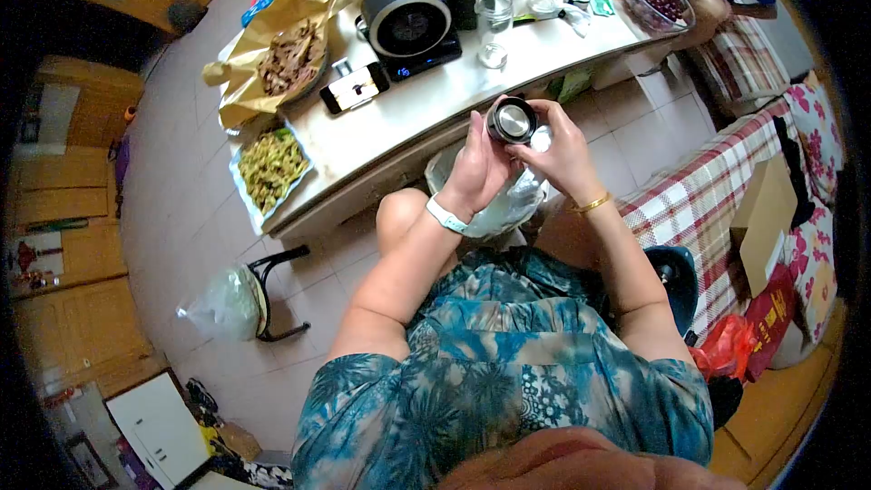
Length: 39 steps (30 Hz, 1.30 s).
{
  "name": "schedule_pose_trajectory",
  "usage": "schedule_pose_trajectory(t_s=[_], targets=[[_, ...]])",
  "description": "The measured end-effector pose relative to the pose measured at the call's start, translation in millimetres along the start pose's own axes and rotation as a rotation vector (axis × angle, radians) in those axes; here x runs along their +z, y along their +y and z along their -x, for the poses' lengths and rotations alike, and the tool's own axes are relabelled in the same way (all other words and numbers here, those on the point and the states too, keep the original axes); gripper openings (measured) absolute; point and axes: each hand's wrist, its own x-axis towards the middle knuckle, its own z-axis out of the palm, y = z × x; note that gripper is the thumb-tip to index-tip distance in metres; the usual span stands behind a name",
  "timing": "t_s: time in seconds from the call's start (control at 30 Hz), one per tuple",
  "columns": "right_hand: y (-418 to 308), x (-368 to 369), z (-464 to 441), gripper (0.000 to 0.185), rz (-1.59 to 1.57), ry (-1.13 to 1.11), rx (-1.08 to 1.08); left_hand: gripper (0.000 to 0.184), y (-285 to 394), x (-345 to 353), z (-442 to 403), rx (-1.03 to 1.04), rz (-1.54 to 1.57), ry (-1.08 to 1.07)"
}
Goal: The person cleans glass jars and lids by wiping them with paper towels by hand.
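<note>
Head view shows a round black container [513, 121], shiny and silvery inside

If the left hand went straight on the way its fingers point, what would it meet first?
Past the dark-rimmed container in the right hand, the left hand would probably meet the near edge of the table first or, if high enough to clear it, the glass jar; depth is unclear here.

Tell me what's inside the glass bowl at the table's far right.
The bowl holds a heap of small, round, dark red fruit. Only the uppermost pieces show; anything beneath them is covered.
</note>
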Motion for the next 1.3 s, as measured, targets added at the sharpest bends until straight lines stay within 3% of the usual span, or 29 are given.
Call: schedule_pose_trajectory(t_s=[0.17, 0.2, 0.23, 0.3, 0.37, 0.5, 0.57, 0.67, 0.77, 0.83, 0.93, 1.0, 1.13, 1.3], targets=[[-22.3, 0.5, 23.6, 0.061, -0.007, -0.087, -0.090, 0.055, 2.1, 0.8, 48.0, 0.010, 0.175, 0.103], [-23.5, -3.0, 24.2, 0.057, -0.028, -0.009, -0.068, 0.054, 2.4, -4.2, 53.1, 0.013, 0.210, 0.093], [-25.2, -5.1, 22.2, 0.041, -0.093, 0.187, -0.072, 0.054, 1.8, -8.4, 57.0, 0.016, 0.245, 0.079], [-38.6, -8.8, 21.8, 0.030, -0.260, 0.595, 0.003, 0.053, -7.8, -8.8, 66.8, -0.010, 0.239, 0.094], [-43.8, -6.2, 17.8, 0.028, -0.151, 0.657, -0.142, 0.049, -22.9, -5.4, 77.4, -0.086, 0.243, 0.188], [-64.5, 21.9, 52.8, 0.028, 0.015, 0.195, -0.272, 0.047, -24.1, 25.0, 99.6, -0.096, 0.173, 0.200], [-75.9, 21.6, 81.7, 0.030, 0.008, 0.010, -0.402, 0.047, -20.8, 12.3, 105.4, -0.064, 0.054, 0.342], [-72.0, 18.3, 103.7, 0.043, 0.017, -0.077, -0.575, 0.049, -17.3, -4.6, 115.8, 0.006, 0.164, 0.229], [-64.6, 12.1, 109.4, 0.033, -0.020, -0.201, -0.530, 0.048, -25.3, -7.4, 132.4, -0.066, 0.167, 0.173], [-69.3, 13.4, 110.6, 0.020, -0.051, -0.167, -0.478, 0.047, -35.0, -1.3, 137.4, -0.112, 0.104, 0.214], [-71.5, 3.4, 105.7, 0.018, 0.060, -0.136, -0.481, 0.047, -36.9, 11.1, 145.7, -0.104, 0.053, 0.178], [-65.3, 3.9, 108.0, 0.018, 0.308, -0.011, -0.439, 0.050, -38.7, 17.3, 141.3, -0.015, 0.000, 0.255], [-73.7, 14.6, 129.9, 0.031, 0.078, -0.086, -0.485, 0.050, -32.3, -2.5, 141.9, 0.019, -0.107, 0.269], [-70.0, 10.0, 115.6, 0.021, 0.174, -0.078, -0.527, 0.045, -55.7, 3.4, 144.3, 0.008, -0.067, 0.324]])
